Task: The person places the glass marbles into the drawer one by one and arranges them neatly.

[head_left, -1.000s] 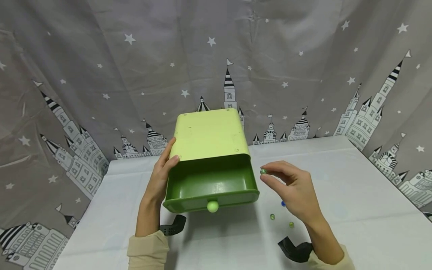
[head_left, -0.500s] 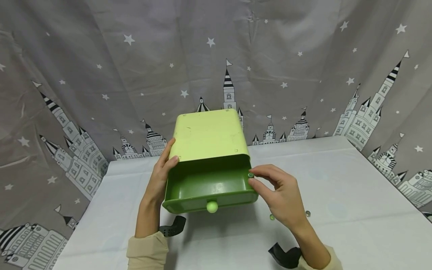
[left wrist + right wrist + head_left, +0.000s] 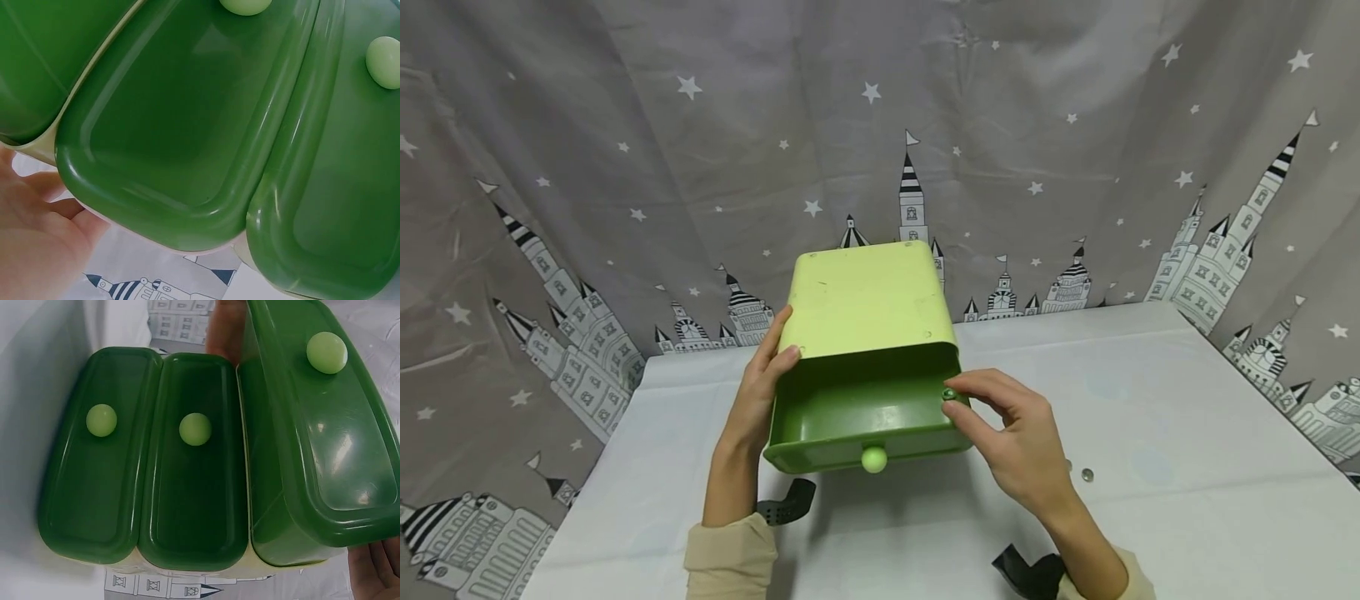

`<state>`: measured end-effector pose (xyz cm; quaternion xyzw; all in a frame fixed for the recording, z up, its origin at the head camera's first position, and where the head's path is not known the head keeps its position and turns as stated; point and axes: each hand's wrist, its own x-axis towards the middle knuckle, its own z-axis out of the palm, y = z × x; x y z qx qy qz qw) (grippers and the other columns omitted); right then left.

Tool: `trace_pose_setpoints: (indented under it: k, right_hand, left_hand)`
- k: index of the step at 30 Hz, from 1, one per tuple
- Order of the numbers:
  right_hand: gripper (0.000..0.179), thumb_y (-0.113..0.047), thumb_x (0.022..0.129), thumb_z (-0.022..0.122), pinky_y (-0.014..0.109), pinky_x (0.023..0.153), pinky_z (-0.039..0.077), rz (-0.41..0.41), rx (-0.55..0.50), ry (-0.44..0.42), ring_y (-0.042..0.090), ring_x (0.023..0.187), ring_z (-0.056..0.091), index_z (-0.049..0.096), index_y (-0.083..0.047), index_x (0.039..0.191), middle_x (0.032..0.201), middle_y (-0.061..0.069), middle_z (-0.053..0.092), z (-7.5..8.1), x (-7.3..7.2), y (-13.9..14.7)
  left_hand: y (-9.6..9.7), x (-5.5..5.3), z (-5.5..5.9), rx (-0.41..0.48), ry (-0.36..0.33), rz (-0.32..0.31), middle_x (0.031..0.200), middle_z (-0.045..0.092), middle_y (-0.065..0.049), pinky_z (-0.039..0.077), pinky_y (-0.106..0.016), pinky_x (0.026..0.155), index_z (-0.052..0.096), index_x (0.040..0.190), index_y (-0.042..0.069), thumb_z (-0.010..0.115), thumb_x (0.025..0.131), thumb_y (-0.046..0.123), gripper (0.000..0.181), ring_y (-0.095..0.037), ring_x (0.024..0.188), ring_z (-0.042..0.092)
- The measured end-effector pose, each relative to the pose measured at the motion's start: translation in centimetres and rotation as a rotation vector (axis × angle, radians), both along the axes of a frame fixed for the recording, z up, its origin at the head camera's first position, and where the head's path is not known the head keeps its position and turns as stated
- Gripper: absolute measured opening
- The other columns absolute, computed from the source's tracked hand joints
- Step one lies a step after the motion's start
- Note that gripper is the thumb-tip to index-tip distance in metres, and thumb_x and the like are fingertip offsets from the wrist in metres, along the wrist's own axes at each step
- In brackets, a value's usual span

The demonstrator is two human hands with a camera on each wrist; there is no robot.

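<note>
A pale-green cabinet (image 3: 872,296) stands on the table with its top drawer (image 3: 850,408) pulled out; the visible part of the drawer's inside is bare. At the drawer's right rim, my right hand (image 3: 1015,437) pinches a small green glass marble (image 3: 950,393) between thumb and fingertips. Part of that hand (image 3: 375,569) enters the right wrist view, where the marble is hidden. My left hand (image 3: 752,400) rests along the cabinet's left side, thumb at the top front corner. Its fingers (image 3: 90,225) touch the side in the left wrist view.
Two lower drawers (image 3: 194,487) are closed, each with a round pale knob (image 3: 195,429). On the white tabletop (image 3: 1187,400), a small marble (image 3: 1087,475) lies right of my right wrist, with another partly hidden beside it. A grey castle-print curtain (image 3: 1037,108) hangs behind.
My right hand has moved left with the marble, from beside the drawer to its right rim. The left hand and cabinet have stayed put.
</note>
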<state>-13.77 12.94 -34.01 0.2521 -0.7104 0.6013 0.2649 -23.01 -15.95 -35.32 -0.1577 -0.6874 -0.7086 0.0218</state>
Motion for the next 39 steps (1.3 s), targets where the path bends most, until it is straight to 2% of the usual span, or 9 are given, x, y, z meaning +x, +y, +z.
trace_pose_setpoints:
  k: [11, 26, 39]
  right_hand:
    - [0.021, 0.011, 0.083, 0.071, 0.028, 0.094, 0.048, -0.008, 0.029, -0.023, 0.019, 0.096, 0.064, 0.071, 0.005, 0.103, 0.100, 0.007, 0.069, 0.07, 0.06, 0.21]
    - [0.021, 0.011, 0.083, 0.072, 0.028, 0.093, 0.048, 0.001, 0.044, -0.049, 0.025, 0.097, 0.064, 0.070, 0.007, 0.103, 0.101, 0.011, 0.069, -0.19, -0.04, 0.46]
    - [0.021, 0.011, 0.082, 0.072, 0.028, 0.092, 0.049, -0.006, 0.047, -0.024, 0.026, 0.095, 0.064, 0.071, 0.007, 0.102, 0.100, 0.011, 0.069, -0.10, 0.00, 0.43]
  left_hand:
    - [0.11, -0.05, -0.01, -0.011, 0.013, 0.004, 0.162, 0.014, 0.002, 0.014, -0.039, 0.115, 0.020, 0.159, 0.021, 0.045, 0.101, 0.019, 0.064, -0.013, 0.145, 0.014]
    - [0.05, -0.09, -0.33, -0.014, 0.014, 0.011, 0.163, 0.013, 0.002, 0.016, -0.035, 0.114, 0.019, 0.160, 0.020, 0.045, 0.102, 0.019, 0.064, -0.013, 0.146, 0.014]
    - [0.14, 0.00, -0.18, -0.011, 0.013, 0.009, 0.163, 0.014, 0.002, 0.017, -0.034, 0.114, 0.020, 0.160, 0.021, 0.045, 0.102, 0.019, 0.063, -0.013, 0.145, 0.014]
